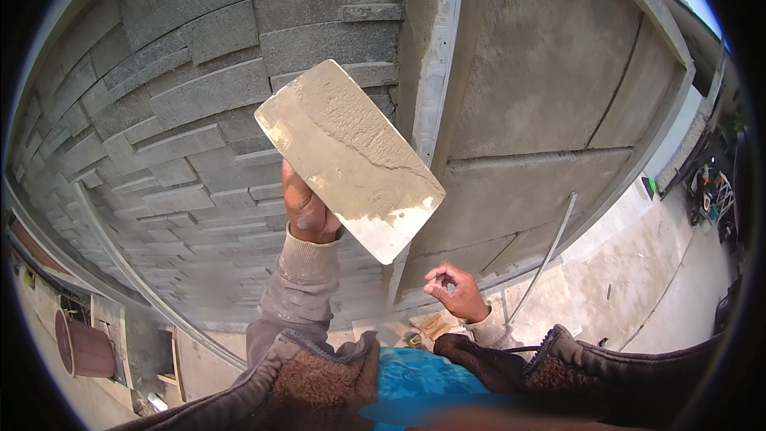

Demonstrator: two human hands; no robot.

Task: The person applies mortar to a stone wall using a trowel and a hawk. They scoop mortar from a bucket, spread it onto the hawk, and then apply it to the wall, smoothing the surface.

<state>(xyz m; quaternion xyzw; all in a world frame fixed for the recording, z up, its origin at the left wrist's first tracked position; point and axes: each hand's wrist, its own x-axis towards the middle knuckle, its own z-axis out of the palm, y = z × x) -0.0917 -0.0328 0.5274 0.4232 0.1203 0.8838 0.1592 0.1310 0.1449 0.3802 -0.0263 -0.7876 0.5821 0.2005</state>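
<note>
My left hand (307, 206) is raised in front of the wall and closed round a rectangular tile (351, 156) from behind. The tile is tilted, its face spread with a layer of grey-brown wet mortar, ridged along one part. Pale bare surface shows at its lower corner. Most of the left fingers are hidden behind it. Lower and to the right, my right hand (457, 291) hangs apart from the tile. Its fingers are loosely curled, with a gap between thumb and forefinger and nothing visible in it.
Grey stacked stone cladding (211, 40) covers the wall on the left. A pale perforated metal strip (441, 56) divides it from plain cement panels (542, 56). A thin rod (544, 259) leans at the right. A brown bucket (84, 343) sits lower left.
</note>
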